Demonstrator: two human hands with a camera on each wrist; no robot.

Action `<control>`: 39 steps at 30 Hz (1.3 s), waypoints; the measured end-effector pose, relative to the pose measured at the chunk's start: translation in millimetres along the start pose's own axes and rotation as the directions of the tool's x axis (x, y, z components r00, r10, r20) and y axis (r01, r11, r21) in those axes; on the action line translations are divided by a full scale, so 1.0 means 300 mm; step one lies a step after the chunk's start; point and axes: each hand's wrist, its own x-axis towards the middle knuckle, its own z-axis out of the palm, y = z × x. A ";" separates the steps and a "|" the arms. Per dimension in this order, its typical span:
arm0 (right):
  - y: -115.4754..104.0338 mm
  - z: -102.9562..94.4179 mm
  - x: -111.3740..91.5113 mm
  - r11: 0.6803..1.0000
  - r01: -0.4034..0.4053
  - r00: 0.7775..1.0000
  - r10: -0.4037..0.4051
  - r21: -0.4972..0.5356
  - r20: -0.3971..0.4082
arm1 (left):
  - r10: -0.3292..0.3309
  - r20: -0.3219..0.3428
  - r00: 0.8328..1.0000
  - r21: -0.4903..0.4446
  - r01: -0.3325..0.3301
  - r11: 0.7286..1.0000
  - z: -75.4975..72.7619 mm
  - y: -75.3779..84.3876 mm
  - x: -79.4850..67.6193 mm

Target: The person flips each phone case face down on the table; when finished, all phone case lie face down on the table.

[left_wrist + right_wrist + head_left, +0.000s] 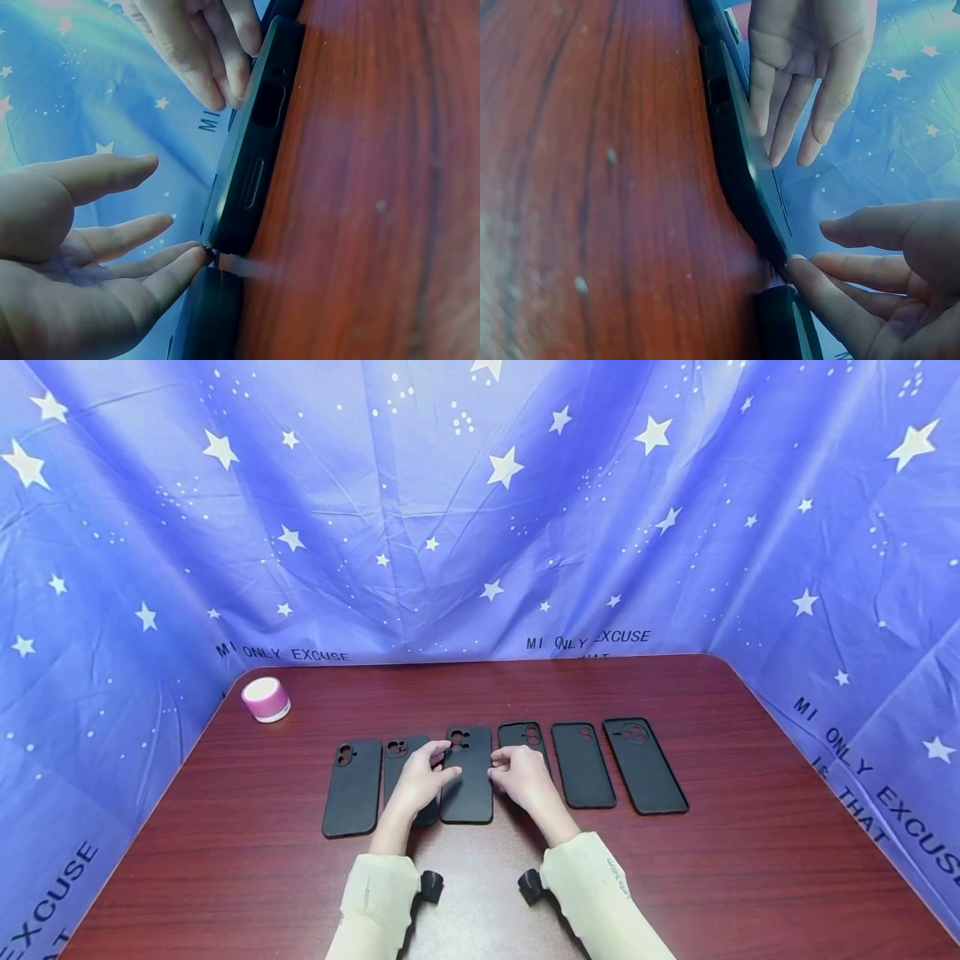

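A black phone case (468,793) lies at the middle of a row of phone cases, back up, camera holes at its far end. My left hand (420,781) is at its left edge, thumb spread apart over the case. In the left wrist view, that hand's (97,270) outstretched fingertips reach the gap between this case and its neighbour. My right hand (527,778) is at the right edge; in the right wrist view its (885,281) index fingertip meets the case's side, thumb held apart. Partly beneath my left hand is another case (394,768); my right hand covers part of a third (512,736).
Farther left lies a phone case (352,789), back up. On the right, two cases (583,768) (648,768) lie with their hollow sides up. A pink and white round container (266,700) stands at the table's (225,877) back left corner. Star-patterned blue cloth (420,510) hangs around the table.
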 end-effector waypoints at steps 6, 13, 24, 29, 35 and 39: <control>-0.006 0.003 0.002 1.000 0.021 0.999 -0.021 0.006 0.029 | -0.016 0.006 1.000 0.061 0.015 0.998 -0.015 0.005 -0.005; 0.001 0.007 0.006 0.999 0.028 0.998 -0.030 0.025 0.046 | -0.013 0.004 1.000 0.113 0.012 0.994 -0.024 0.017 -0.009; -0.003 0.009 0.006 0.998 0.059 0.996 -0.060 0.014 0.063 | 0.018 -0.062 0.998 0.098 -0.012 0.995 -0.017 0.018 0.000; -0.005 0.010 0.005 0.998 0.065 0.995 -0.065 0.003 0.075 | 0.032 -0.076 0.997 0.105 -0.024 0.994 -0.012 0.021 0.000; -0.003 0.010 0.002 0.997 0.078 0.994 -0.078 0.001 0.074 | 0.064 -0.088 0.994 0.084 -0.057 0.995 0.008 0.035 -0.006; -0.005 0.019 -0.001 0.994 0.110 0.990 -0.111 0.013 0.093 | 0.073 -0.074 0.995 0.062 -0.069 0.996 0.022 0.048 -0.009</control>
